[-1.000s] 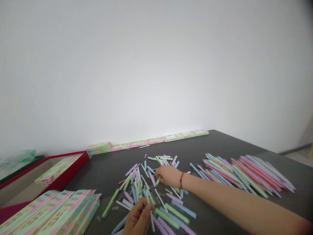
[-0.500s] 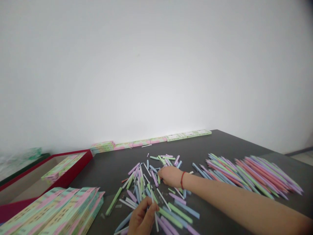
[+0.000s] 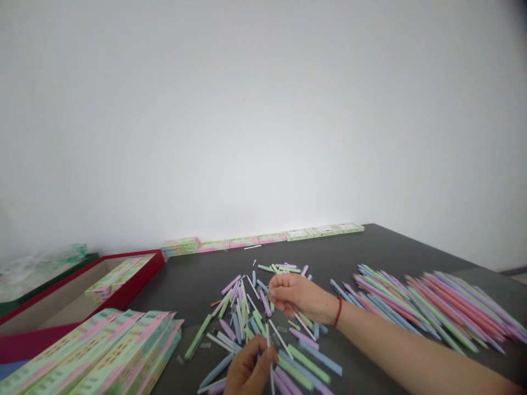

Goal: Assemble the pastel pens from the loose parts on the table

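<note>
One slim, straight white rod (image 3: 268, 335)

Left hand (image 3: 252, 366): positioned low at centre; thumb and index finger pressed together in a pinch. Right forearm (image 3: 391, 348): extended diagonally inward from lower right. Right hand (image 3: 294, 296): located farther forward, fingers curled; fingertip contact not discernible.

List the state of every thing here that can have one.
Left hand: closed on a white stick
Right hand: fingers curled; whether it holds anything, unclear
Pen parts: loose, scattered
Pens at right: heaped, lying roughly alongside each other
Red box: open, packs inside
Front packs: stacked, overlapping
Clear plastic: crumpled
</note>
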`<state>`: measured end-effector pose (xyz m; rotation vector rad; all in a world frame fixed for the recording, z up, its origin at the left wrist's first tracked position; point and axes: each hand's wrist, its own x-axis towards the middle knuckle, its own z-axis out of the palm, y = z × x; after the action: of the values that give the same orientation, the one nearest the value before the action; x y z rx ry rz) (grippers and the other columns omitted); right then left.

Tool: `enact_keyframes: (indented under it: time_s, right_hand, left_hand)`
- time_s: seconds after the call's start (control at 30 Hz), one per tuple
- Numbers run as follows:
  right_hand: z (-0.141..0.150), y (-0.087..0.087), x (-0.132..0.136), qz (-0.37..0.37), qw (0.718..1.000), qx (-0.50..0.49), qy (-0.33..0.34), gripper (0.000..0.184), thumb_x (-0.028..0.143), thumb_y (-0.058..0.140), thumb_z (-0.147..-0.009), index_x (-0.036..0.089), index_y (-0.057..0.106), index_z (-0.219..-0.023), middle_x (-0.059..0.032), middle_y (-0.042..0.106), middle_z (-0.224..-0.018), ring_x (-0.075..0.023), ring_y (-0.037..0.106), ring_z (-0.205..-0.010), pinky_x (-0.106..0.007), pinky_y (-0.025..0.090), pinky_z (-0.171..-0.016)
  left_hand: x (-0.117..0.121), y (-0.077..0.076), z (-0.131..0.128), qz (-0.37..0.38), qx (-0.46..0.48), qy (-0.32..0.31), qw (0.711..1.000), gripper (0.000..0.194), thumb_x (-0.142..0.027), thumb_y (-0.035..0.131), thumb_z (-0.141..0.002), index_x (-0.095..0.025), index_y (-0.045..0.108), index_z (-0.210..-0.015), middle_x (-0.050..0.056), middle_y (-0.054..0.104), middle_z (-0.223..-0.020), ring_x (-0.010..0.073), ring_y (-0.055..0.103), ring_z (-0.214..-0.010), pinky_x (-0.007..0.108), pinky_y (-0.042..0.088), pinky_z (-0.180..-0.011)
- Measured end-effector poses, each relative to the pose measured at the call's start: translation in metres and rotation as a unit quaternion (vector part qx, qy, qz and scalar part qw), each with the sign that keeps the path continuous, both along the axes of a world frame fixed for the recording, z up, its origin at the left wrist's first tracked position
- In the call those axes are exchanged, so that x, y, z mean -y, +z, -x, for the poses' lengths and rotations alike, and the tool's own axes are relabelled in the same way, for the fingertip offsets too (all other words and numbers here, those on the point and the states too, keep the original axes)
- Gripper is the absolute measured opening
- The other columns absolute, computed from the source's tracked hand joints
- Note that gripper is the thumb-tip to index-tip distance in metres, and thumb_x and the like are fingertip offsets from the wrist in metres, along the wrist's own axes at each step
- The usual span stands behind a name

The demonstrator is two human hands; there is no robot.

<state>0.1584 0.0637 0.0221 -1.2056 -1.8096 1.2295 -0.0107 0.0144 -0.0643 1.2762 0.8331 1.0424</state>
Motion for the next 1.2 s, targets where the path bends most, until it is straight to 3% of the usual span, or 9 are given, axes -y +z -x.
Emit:
enact_keyframes:
  time_s: [0.13,0.27,0.5,0.7,0.87,0.97,1.2]
  right_hand:
    - [0.011,0.002,0.013,0.046,0.995,-0.087,0.014,0.01,0.028,0.048,-0.075,0.018,0.046,-0.073,0.0075,0.046,-0.054,-0.004,0.037,-0.037,-0.015,0.031,-0.036]
    - [0.012,0.002,0.015,0.061,0.99,-0.123,0.017,0.008,0.025,0.051,-0.072,0.017,0.048,-0.071,0.0085,0.047,-0.05,-0.0038,0.036,-0.035,-0.015,0.029,-0.035]
    - [0.009,-0.004,0.025,0.051,0.992,-0.102,0.044,0.006,0.014,0.054,-0.073,0.017,0.05,-0.075,0.0098,0.051,-0.048,-0.004,0.04,-0.034,-0.014,0.026,-0.034]
    - [0.01,-0.008,0.033,0.051,0.994,-0.066,0.078,0.005,0.015,0.05,-0.077,0.017,0.052,-0.074,0.0089,0.05,-0.048,-0.0044,0.041,-0.036,-0.014,0.031,-0.036]
    - [0.0,0.006,0.035,0.021,0.988,-0.153,-0.008,0.008,0.023,0.051,-0.08,0.016,0.054,-0.078,0.0067,0.051,-0.055,-0.0044,0.041,-0.039,-0.014,0.032,-0.036]
    - [-0.001,0.008,0.037,-0.013,0.981,-0.19,-0.042,0.012,0.028,0.051,-0.082,0.016,0.054,-0.081,0.0066,0.051,-0.056,-0.0046,0.041,-0.04,-0.014,0.032,-0.036]
    - [0.006,-0.003,0.043,-0.054,0.98,-0.186,-0.046,0.012,0.027,0.05,-0.085,0.017,0.054,-0.082,0.0064,0.05,-0.058,-0.0044,0.041,-0.041,-0.014,0.033,-0.036]
  left_hand:
    - [-0.002,-0.004,0.0,-0.046,0.0,-0.004,0.999,0.045,-0.063,0.062,-0.067,-0.019,0.056,-0.059,-0.005,0.035,-0.055,0.011,0.028,-0.053,0.022,0.026,-0.051]
    - [-0.002,-0.005,0.001,-0.047,0.0,-0.017,0.999,0.042,-0.06,0.06,-0.071,-0.019,0.056,-0.061,-0.006,0.034,-0.055,0.0107,0.026,-0.052,0.023,0.025,-0.05]
    - [0.001,-0.002,0.002,-0.037,0.014,-0.032,0.999,0.037,-0.055,0.061,-0.073,-0.019,0.058,-0.063,-0.003,0.042,-0.059,0.011,0.03,-0.053,0.022,0.026,-0.051]
    - [0.001,0.004,-0.001,-0.091,0.041,-0.058,0.993,0.034,-0.052,0.059,-0.076,-0.019,0.062,-0.065,-0.003,0.044,-0.059,0.0104,0.032,-0.052,0.024,0.035,-0.06]
    - [0.0,0.0,0.005,0.015,0.033,-0.099,0.994,0.037,-0.056,0.05,-0.08,-0.021,0.058,-0.086,-0.008,0.033,-0.049,0.0073,0.019,-0.041,0.02,0.014,-0.04]
    - [-0.003,-0.005,0.006,0.012,0.057,-0.112,0.992,0.041,-0.058,0.043,-0.081,-0.02,0.057,-0.084,-0.008,0.036,-0.048,0.0065,0.02,-0.038,0.02,0.012,-0.038]
    - [-0.006,-0.008,0.007,-0.011,0.054,-0.142,0.988,0.043,-0.058,0.04,-0.082,-0.018,0.057,-0.084,-0.009,0.035,-0.047,0.0049,0.017,-0.035,0.018,0.011,-0.035]
